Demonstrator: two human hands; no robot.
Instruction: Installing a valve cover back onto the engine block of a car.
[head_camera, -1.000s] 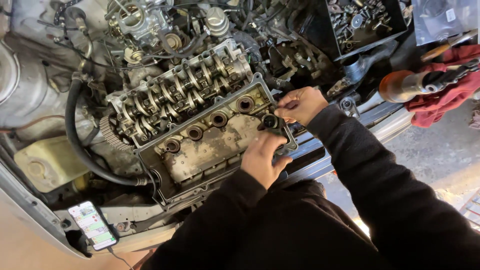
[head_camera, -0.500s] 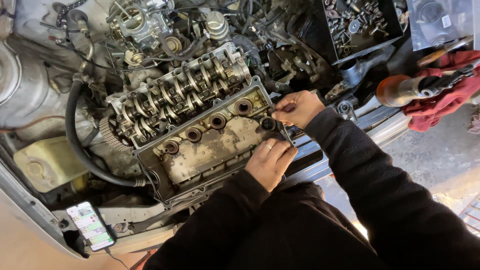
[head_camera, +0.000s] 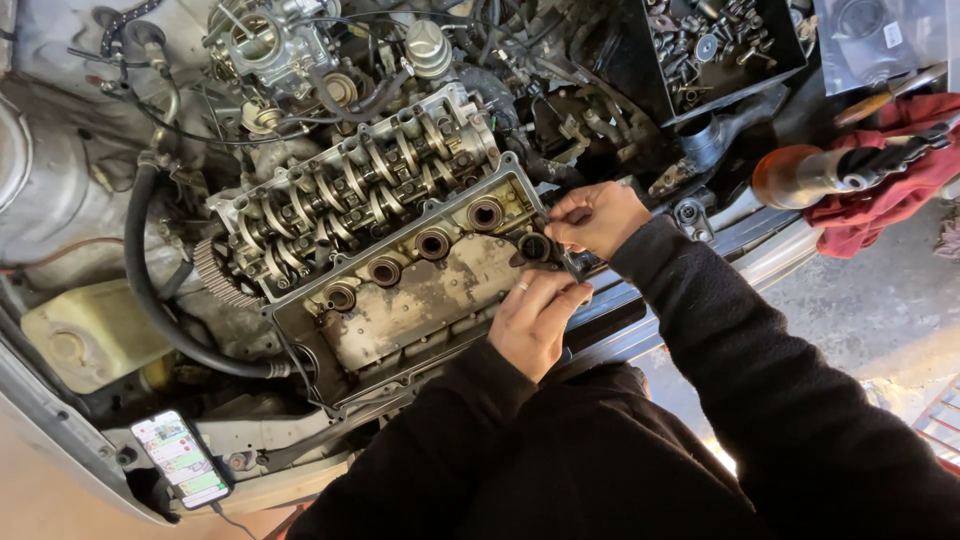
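Where the bumper edge runs along the lower left, these are the things in turn, left to right:

Phone: lit screen with coloured panels, lying flat on the body edge, a cable at its lower end (the print is too small to make out).
Tank: yellowish plastic, low at the left, partly under a black hose.
Cylinder head: uncovered, rocker arms in a slanting row.
Valve cover: upside down, grimy, tilted just below the head, with four round seal holes in line; its right end is hidden by the hands.
Left hand: fingers bent, resting on the cover's right edge, a ring on one finger; whether it grips the rim I cannot tell.
Right hand: fingers curled, pinching at the cover's right corner beside a dark round seal; what sits between the fingertips is hidden.
Parts tray: black, at the top, full of bolts and small pieces, cut off by the frame.
Plastic bag: clear, top right corner, with a small white label.
Tool: orange and black, lying on a red rag.
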